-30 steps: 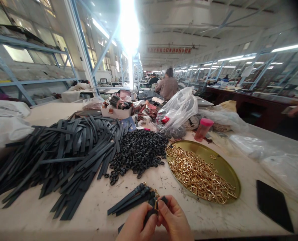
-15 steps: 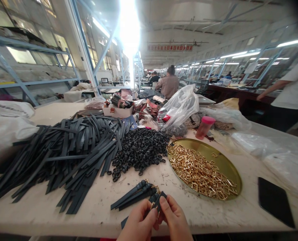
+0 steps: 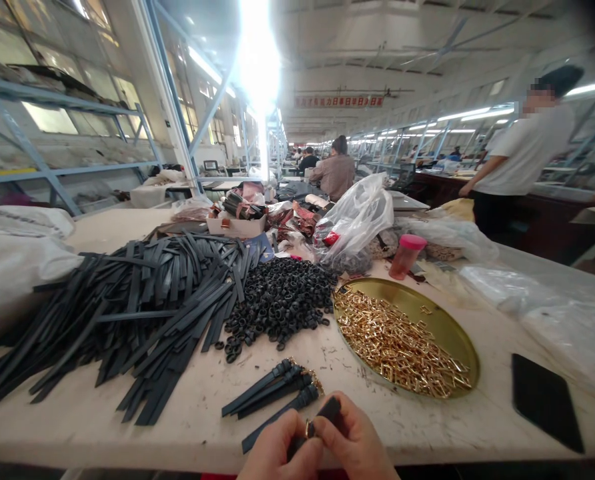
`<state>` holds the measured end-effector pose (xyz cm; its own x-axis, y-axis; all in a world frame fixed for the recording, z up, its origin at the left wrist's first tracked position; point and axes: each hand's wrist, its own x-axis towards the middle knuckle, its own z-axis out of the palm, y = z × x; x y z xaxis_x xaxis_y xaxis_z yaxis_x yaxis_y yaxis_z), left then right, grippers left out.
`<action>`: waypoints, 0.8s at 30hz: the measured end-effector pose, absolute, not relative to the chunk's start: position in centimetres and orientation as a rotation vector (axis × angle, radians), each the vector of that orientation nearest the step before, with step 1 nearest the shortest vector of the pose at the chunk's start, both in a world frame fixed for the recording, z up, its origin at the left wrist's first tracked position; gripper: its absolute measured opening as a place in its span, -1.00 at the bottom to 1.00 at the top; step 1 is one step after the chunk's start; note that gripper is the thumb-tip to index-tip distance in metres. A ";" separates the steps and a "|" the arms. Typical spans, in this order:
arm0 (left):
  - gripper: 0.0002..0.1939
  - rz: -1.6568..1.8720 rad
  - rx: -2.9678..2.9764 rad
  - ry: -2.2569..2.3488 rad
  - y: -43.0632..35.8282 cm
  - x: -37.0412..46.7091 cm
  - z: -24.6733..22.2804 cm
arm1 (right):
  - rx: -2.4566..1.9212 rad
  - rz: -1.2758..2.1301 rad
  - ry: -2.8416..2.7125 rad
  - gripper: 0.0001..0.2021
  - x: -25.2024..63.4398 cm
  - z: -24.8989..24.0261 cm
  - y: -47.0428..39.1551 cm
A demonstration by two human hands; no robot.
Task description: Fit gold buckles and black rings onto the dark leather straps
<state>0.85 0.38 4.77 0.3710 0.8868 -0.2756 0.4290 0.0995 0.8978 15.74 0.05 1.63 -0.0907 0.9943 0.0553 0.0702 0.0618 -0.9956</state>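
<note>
Close to the table's front edge, my left hand (image 3: 280, 448) and my right hand (image 3: 353, 437) meet around a black strap (image 3: 331, 408) fitted with a gold buckle (image 3: 308, 428). My left fingers pinch the strap at the buckle, while my right thumb and fingers are closed on the part beyond it. Much of the strap is covered by my fingers. Just past my hands lie several buckled black straps (image 3: 265, 390) with small loops on them, their gold buckles towards the right.
Loose black straps (image 3: 162, 300) are heaped on the left, beside a pile of small black loops (image 3: 280, 300). A round gold tray (image 3: 440, 313) bears many gold buckles. Behind it stands a pink-lidded jar (image 3: 407, 257). A black flat sheet (image 3: 546, 402) lies right. A person (image 3: 522, 153) stands beyond.
My right hand has tilted and the strap's end now points more to the upper right. The person on the right has come further into view, towards the left.
</note>
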 end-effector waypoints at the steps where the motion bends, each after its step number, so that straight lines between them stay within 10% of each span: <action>1: -0.77 0.482 1.528 1.226 0.6 0.6 4.5 | -1.159 1.289 -1.338 -0.67 15.7 1.6 0.3; 11: -0.57 0.703 1.254 1.088 5.3 1.2 3.5 | -1.485 0.901 -1.887 -0.46 17.6 2.9 8.5; 16: -0.67 0.591 1.306 1.248 7.0 1.3 4.3 | -1.734 0.530 -1.902 -0.87 20.2 1.6 17.1; 24: -0.74 0.711 1.387 1.430 7.4 1.5 5.0 | -1.602 0.818 -1.816 -0.83 19.0 3.1 13.5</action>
<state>1.52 7.41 5.02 0.1346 0.9605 -0.2435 0.3857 0.1756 0.9058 18.97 13.45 3.13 -0.1133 0.9932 0.0250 0.6395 0.0922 -0.7632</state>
